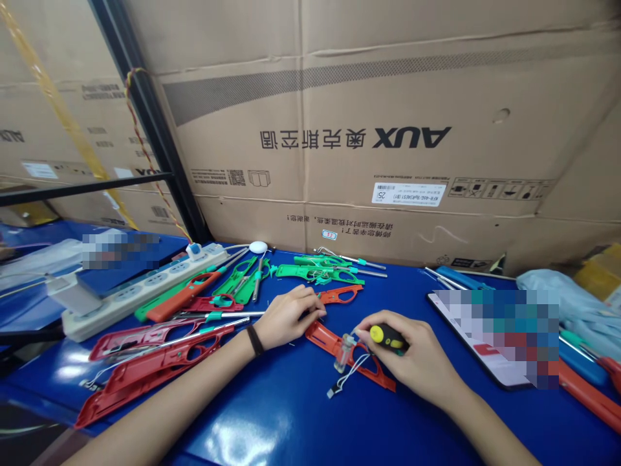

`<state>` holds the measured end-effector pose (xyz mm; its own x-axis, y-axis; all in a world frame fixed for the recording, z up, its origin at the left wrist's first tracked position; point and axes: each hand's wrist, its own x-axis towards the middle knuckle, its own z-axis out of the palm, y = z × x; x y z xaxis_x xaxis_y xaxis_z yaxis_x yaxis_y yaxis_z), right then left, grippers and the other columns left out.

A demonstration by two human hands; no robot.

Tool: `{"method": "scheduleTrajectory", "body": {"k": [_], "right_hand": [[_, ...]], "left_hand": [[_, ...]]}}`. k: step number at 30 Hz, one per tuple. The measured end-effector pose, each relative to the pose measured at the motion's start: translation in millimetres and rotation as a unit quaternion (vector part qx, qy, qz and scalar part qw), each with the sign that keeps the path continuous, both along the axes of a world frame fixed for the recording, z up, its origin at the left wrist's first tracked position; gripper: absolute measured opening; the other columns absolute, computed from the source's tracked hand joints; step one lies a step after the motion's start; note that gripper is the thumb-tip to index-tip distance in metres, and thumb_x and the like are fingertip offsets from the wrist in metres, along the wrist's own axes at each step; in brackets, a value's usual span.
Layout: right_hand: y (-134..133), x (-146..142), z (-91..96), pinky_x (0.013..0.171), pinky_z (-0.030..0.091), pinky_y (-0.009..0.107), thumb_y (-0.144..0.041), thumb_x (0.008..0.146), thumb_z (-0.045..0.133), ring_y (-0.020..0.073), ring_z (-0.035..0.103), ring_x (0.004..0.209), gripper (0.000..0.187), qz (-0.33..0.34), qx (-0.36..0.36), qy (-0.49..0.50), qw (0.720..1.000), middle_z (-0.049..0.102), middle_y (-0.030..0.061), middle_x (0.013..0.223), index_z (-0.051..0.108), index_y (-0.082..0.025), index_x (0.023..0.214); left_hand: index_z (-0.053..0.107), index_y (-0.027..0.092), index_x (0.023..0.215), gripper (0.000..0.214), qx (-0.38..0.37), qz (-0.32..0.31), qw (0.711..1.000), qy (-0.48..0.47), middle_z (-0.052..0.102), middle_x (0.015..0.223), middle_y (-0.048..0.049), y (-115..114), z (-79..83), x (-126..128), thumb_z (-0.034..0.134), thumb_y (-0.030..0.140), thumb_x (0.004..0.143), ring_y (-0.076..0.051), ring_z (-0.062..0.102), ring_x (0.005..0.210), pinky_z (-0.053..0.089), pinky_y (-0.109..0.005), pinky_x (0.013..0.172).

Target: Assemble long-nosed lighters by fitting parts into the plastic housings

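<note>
My right hand (405, 346) is closed round a short screwdriver (388, 338) with a black and yellow handle; its fingertips are close to a clear lighter tank (343, 354). That tank lies at an orange-red plastic half shell (324, 338), which has a loop-shaped opening at its right end. White wires (352, 374) with a small black end piece hang over the shell's near side. My left hand (291, 315), with a dark band at the wrist, has its fingers pinched together at the shell's far left end. What they pinch is too small to make out. Behind them lies another orange shell piece (342, 295).
Red shells (160, 372) with metal tubes lie at left, green shells (315, 272) at the back. A white power strip (160, 278) runs along the left. A partly blurred phone or tablet (504, 372) lies at right. A large cardboard box (315, 155) stands behind the blue table (252, 421).
</note>
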<state>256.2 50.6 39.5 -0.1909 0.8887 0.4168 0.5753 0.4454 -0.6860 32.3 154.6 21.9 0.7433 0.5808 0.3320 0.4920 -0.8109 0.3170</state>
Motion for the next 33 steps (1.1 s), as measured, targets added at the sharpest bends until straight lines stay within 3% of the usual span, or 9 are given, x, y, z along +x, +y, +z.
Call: {"method": "scheduleTrajectory", "body": {"k": [4,8,11,14,19,22,29,33], "right_hand": [[0,1,-3.2,0.069,0.046,0.021,-0.022,0.085,0.057,0.0133,0.063,0.072,0.008,0.01,0.009,-0.005,1.0,0.07,-0.0023,0.086,0.064,-0.026,0.088],[1,0,-3.9,0.069,0.046,0.021,-0.021,0.084,0.059,0.0127,0.063,0.072,0.007,-0.004,0.007,-0.018,1.0,0.069,-0.004,0.083,0.063,-0.026,0.086],[1,0,-3.1,0.069,0.046,0.021,-0.02,0.083,0.06,0.0128,0.064,0.073,0.007,-0.007,0.006,-0.02,1.0,0.07,-0.0041,0.084,0.063,-0.026,0.086],[1,0,-1.8,0.07,0.046,0.021,-0.018,0.082,0.06,0.0132,0.065,0.075,0.009,-0.007,-0.002,-0.011,1.0,0.07,-0.0036,0.085,0.063,-0.026,0.087],[0,1,0.2,0.069,0.047,0.022,-0.016,0.08,0.061,0.0141,0.065,0.074,0.01,-0.014,-0.003,-0.01,1.0,0.07,-0.0029,0.084,0.063,-0.025,0.085],[-1,1,1.5,0.068,0.046,0.022,-0.016,0.079,0.062,0.0141,0.065,0.073,0.01,-0.022,0.005,-0.009,1.0,0.07,-0.0027,0.083,0.063,-0.025,0.084],[-1,-1,2.1,0.068,0.047,0.022,-0.017,0.081,0.061,0.0139,0.065,0.073,0.009,-0.011,0.011,-0.023,1.0,0.07,-0.0027,0.082,0.063,-0.025,0.084],[-1,-3,-2.4,0.069,0.047,0.021,-0.016,0.079,0.062,0.0131,0.065,0.075,0.013,0.0,0.03,-0.01,0.999,0.069,-0.0035,0.083,0.062,-0.025,0.087]], "left_hand": [[0.062,0.019,0.101,0.029,-0.004,-0.07,0.998,-0.005,0.061,0.094,-0.0045,-9,4.9,2,0.034,0.025,0.099,-0.016,0.053,0.088,0.041,-0.027,0.079],[0.064,0.02,0.099,0.029,-0.006,-0.121,0.993,-0.016,0.06,0.089,-0.0039,-21,10.3,5,0.053,0.044,0.09,-0.017,0.054,0.083,0.04,-0.03,0.083],[0.065,0.02,0.096,0.037,0.012,-0.112,0.994,-0.009,0.06,0.091,-0.0043,-23,10.5,6,0.066,0.052,0.077,-0.019,0.055,0.084,0.04,-0.033,0.086],[0.064,0.02,0.1,0.042,0.023,-0.106,0.994,0.003,0.06,0.1,-0.0061,-20,10.1,3,0.069,0.052,0.072,-0.022,0.055,0.093,0.039,-0.035,0.089],[0.064,0.021,0.099,0.028,0.033,-0.127,0.991,0.019,0.064,0.095,-0.004,-12,8.1,-1,0.064,0.041,0.08,-0.02,0.057,0.092,0.032,-0.038,0.1],[0.064,0.02,0.098,0.029,0.055,-0.113,0.992,0.029,0.064,0.091,-0.0037,-12,4.7,1,0.062,0.044,0.082,-0.02,0.057,0.09,0.03,-0.039,0.1],[0.058,0.018,0.102,0.041,0.078,-0.112,0.991,-0.008,0.059,0.094,-0.0042,-26,1.9,8,0.067,0.045,0.072,-0.02,0.056,0.09,0.03,-0.04,0.1],[0.057,0.019,0.095,0.028,0.08,-0.106,0.99,-0.049,0.061,0.09,-0.0033,-33,0.9,14,0.062,0.043,0.081,-0.018,0.057,0.088,0.033,-0.038,0.098]]}}
